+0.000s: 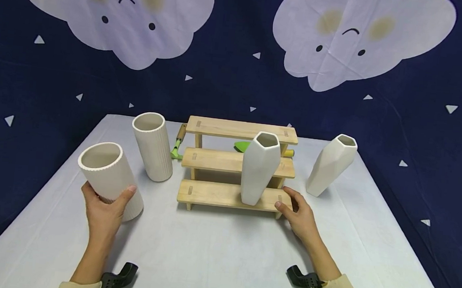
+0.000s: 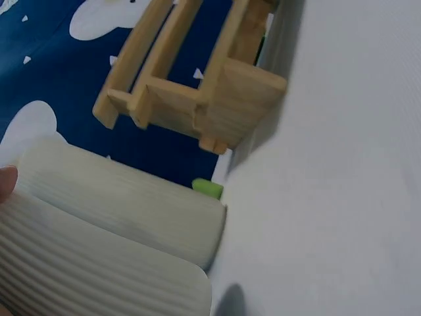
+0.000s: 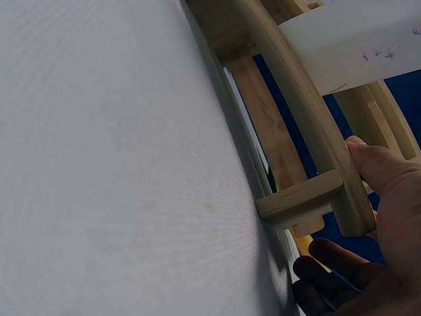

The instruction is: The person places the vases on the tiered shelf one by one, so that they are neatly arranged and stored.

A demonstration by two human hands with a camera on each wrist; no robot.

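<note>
My left hand grips a wide, white ribbed vase, thumb on its right side and fingers on its left. I cannot tell whether its base touches the table. Just behind it stands a slimmer ribbed vase. My right hand holds the right end of the bottom step of a three-tier wooden stand. Its thumb rests on the board, while the other fingers curl loosely below in the right wrist view. A white faceted vase stands upright on that bottom step.
Another faceted vase stands at the right on the white table. Behind the stand lie a green garden tool with a wooden handle and a green trowel. A dark blue cloud-print cloth hangs behind.
</note>
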